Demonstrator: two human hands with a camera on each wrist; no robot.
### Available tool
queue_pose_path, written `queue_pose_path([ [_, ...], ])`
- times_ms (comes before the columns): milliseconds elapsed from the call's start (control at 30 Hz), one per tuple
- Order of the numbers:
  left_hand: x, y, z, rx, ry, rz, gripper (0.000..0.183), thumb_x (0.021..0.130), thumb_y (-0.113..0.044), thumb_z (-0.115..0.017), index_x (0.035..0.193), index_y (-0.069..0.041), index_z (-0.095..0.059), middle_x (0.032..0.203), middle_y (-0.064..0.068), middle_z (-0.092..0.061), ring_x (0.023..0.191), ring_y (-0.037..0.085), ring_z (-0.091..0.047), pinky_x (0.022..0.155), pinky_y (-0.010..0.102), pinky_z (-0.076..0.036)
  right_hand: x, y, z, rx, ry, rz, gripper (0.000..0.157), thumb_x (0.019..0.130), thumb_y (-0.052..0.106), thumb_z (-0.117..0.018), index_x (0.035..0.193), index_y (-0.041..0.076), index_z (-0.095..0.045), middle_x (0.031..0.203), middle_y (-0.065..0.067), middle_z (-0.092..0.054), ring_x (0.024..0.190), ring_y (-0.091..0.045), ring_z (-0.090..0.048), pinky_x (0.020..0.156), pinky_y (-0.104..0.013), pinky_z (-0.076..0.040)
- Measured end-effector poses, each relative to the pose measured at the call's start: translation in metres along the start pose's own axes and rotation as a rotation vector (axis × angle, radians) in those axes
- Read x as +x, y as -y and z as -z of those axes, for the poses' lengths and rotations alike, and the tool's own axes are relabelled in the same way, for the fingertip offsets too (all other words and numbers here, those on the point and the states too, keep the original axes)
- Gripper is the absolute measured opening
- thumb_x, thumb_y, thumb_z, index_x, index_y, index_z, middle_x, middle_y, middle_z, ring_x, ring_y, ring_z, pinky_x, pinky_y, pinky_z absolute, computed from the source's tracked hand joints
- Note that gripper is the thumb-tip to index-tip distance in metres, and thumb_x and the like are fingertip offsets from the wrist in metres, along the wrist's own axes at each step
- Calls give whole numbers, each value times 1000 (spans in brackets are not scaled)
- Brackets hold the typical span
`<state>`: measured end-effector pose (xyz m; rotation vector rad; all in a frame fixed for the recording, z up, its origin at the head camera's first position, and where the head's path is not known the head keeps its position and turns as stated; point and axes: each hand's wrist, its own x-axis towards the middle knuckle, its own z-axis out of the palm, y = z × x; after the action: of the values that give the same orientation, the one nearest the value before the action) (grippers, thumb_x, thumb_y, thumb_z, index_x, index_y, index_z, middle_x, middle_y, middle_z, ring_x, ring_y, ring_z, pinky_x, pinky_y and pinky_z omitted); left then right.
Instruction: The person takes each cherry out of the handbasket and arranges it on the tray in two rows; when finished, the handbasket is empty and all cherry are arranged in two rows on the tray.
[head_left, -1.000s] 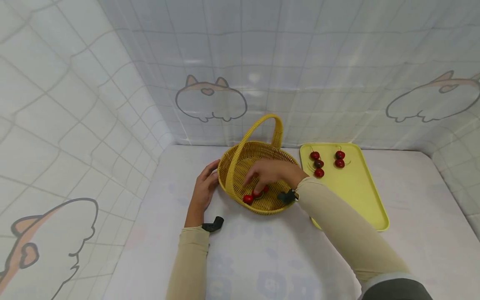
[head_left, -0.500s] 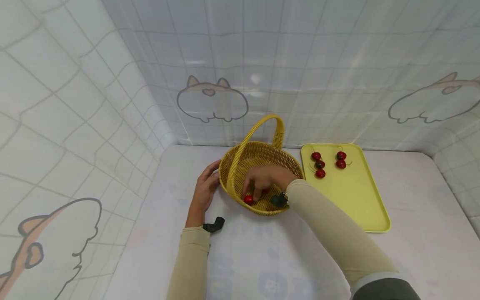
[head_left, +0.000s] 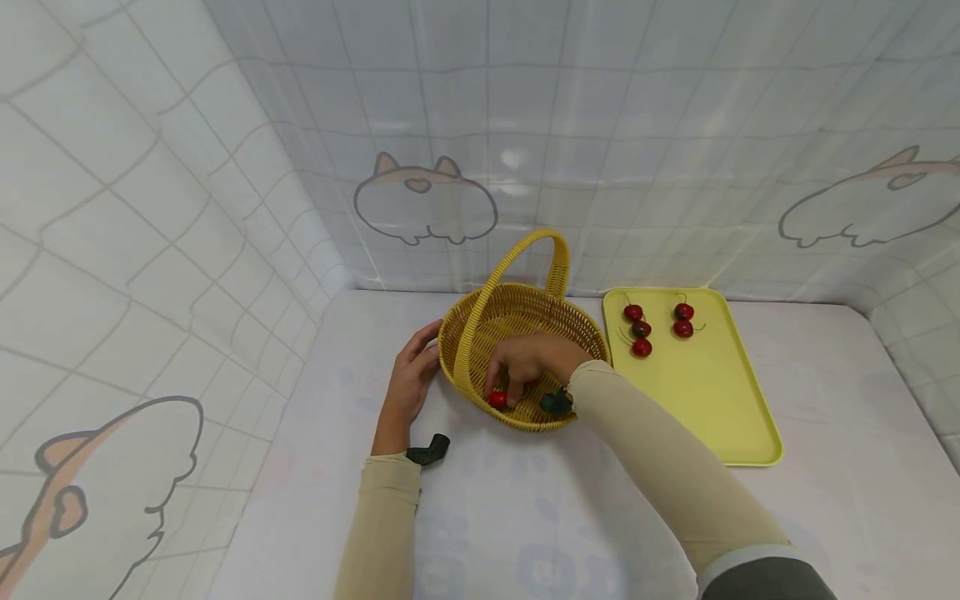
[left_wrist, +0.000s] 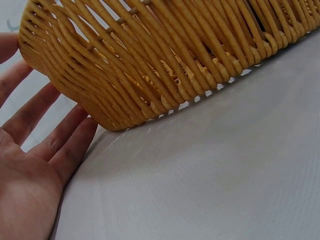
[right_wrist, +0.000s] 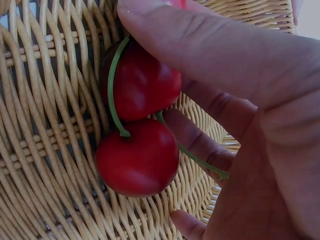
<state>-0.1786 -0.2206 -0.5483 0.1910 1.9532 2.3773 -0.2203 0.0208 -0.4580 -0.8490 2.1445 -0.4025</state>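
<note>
My right hand point(head_left: 525, 358) is down inside the yellow wicker basket point(head_left: 540, 300). Its thumb and forefinger pinch a red cherry point(head_left: 498, 401) near the basket's front left side. In the right wrist view two more cherries, an upper cherry point(right_wrist: 145, 82) and a lower cherry point(right_wrist: 137, 157) with green stems, lie on the weave beside the palm. The thumb mostly covers the pinched cherry at the top of that view. My left hand point(head_left: 412, 371) rests against the basket's left outer wall; its fingers point(left_wrist: 60, 135) are extended along the weave.
Right of the basket lies a yellow tray point(head_left: 697, 392), with several dark red cherries point(head_left: 641, 329) near its far end. The basket's tall handle point(head_left: 517, 254) arches over it, left of my right hand. A tiled wall covering point(head_left: 637, 167) rises behind the table.
My right hand has lowered and shifted slightly toward the basket's front left, its finger and thumb closing round the cherry there. The left hand stays at the basket's side.
</note>
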Motion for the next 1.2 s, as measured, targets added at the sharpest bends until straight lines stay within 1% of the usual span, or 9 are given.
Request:
queue_pose_path([
  [100,0,0,-1,-2,2,0,48,103,-20,-59,149,-9,-51,150,10,-47,131,20,-54,102,26,-49,-1,0,0,8,-4,4,35,79,15,-88,100,41,-80,103,18,-70,107,-10,-58,103,-42,-42],
  [233,-1,0,-1,-1,3,1,47,103,-19,-58,149,-9,-51,150,10,-47,130,19,-54,102,25,-49,-4,-1,0,38,-9,16,32,79,17,-89,101,39,-80,105,16,-69,107,-10,-58,99,-38,-47],
  [400,-1,1,-2,-5,1,-3,47,103,-18,-57,149,-9,-51,150,9,-47,129,19,-55,101,25,-49,-11,-3,2,44,-33,63,29,79,19,-89,103,34,-79,109,14,-69,107,-10,-58,95,-33,-49],
  [567,-1,1,-1,-1,6,-4,47,104,-18,-57,150,-9,-50,151,9,-47,129,18,-54,102,24,-49,-19,-6,7,46,-56,99,29,81,20,-87,106,30,-77,112,12,-68,108,-10,-58,96,-32,-49],
  [667,-1,1,0,-4,12,-3,48,104,-19,-57,150,-8,-49,151,9,-46,129,18,-54,102,24,-49,-25,-6,11,72,-68,113,29,82,19,-87,108,27,-76,112,10,-68,109,-11,-59,98,-33,-49],
  [867,-1,0,1,-12,16,-12,49,103,-19,-58,150,-7,-49,151,9,-47,130,17,-54,102,24,-49,-33,-10,15,91,-112,159,29,82,20,-87,107,27,-75,110,10,-69,108,-10,-60,99,-33,-50],
  [1000,-1,1,1,-8,11,-18,47,104,-17,-56,150,-8,-50,151,9,-47,131,17,-54,102,25,-49,-39,-14,17,108,-147,175,33,83,22,-86,115,26,-74,112,11,-69,110,-10,-61,100,-33,-50],
  [1100,0,2,0,-10,10,-19,46,104,-16,-55,149,-8,-50,151,9,-48,130,17,-54,102,25,-49,-47,-17,18,136,-173,187,38,85,23,-84,122,24,-74,115,10,-70,112,-13,-61,100,-34,-50],
  [1200,0,2,1,-8,16,-23,46,105,-16,-55,150,-7,-49,150,9,-48,129,17,-54,101,25,-50,-57,-20,19,167,-204,188,39,86,24,-83,125,22,-74,117,9,-69,113,-17,-61,100,-35,-51],
])
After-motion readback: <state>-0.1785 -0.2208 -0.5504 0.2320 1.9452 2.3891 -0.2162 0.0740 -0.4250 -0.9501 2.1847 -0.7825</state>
